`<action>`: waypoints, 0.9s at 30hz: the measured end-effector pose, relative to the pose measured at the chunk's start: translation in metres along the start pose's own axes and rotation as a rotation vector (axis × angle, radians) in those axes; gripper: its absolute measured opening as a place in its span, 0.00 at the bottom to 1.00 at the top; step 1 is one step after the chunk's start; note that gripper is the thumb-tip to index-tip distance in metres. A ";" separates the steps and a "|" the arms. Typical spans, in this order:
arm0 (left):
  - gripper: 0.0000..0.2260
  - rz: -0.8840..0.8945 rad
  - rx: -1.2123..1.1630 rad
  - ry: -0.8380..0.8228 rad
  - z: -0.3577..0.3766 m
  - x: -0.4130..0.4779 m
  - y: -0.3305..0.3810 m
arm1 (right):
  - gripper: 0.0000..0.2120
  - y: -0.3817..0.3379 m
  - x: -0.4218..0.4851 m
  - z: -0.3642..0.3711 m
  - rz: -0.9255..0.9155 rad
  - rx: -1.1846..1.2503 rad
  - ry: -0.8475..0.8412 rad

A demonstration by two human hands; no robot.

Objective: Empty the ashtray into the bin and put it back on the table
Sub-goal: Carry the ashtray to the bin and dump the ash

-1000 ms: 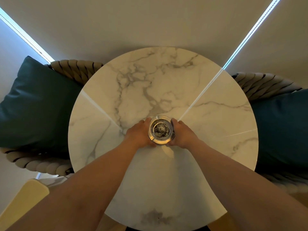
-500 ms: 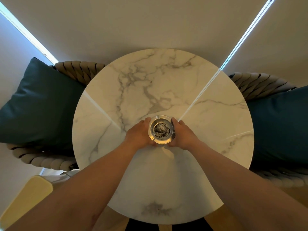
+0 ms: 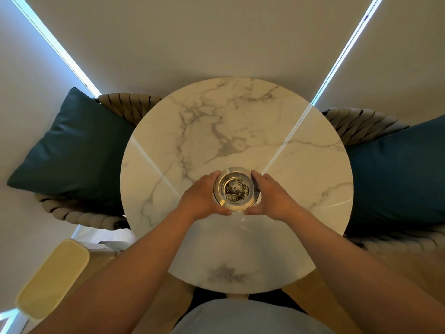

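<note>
We've got both hands round the ashtray [image 3: 236,189] near the middle of the table [image 3: 313,165], left hand [image 3: 204,197] & right hand [image 3: 273,197] cupping opposite sides w/ fingers curled on the rim, prob. so it stays level & the ash doesn't spill; no bin in view.

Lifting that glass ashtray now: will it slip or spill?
The ashtray looks like thick smooth glass, so probably heavy and somewhat slippery. Left hand and right hand cup its sides. Loose ash sits in the shallow bowl; tilting likely spills it.
</note>
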State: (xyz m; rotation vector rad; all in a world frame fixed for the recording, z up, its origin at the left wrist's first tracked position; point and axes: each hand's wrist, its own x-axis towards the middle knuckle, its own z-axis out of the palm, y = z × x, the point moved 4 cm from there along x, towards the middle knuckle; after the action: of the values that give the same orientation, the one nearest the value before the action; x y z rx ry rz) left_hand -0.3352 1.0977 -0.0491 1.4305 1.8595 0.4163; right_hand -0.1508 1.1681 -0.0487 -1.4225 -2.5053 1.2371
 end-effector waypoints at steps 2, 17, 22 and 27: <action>0.47 0.034 -0.032 0.010 -0.003 -0.012 0.003 | 0.49 -0.004 -0.011 -0.001 -0.028 0.007 0.011; 0.48 0.135 -0.109 0.040 -0.006 -0.067 0.012 | 0.54 -0.017 -0.064 0.001 -0.090 0.077 0.047; 0.56 0.130 -0.097 0.019 -0.007 -0.070 0.006 | 0.53 -0.024 -0.067 0.003 -0.087 0.169 0.027; 0.51 0.204 -0.101 -0.014 -0.020 -0.065 -0.002 | 0.56 -0.034 -0.065 0.015 -0.016 0.194 0.051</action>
State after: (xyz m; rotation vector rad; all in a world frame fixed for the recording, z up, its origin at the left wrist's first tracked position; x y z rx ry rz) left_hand -0.3443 1.0399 -0.0139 1.5547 1.6635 0.5903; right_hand -0.1421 1.1022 -0.0144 -1.3682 -2.2869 1.3788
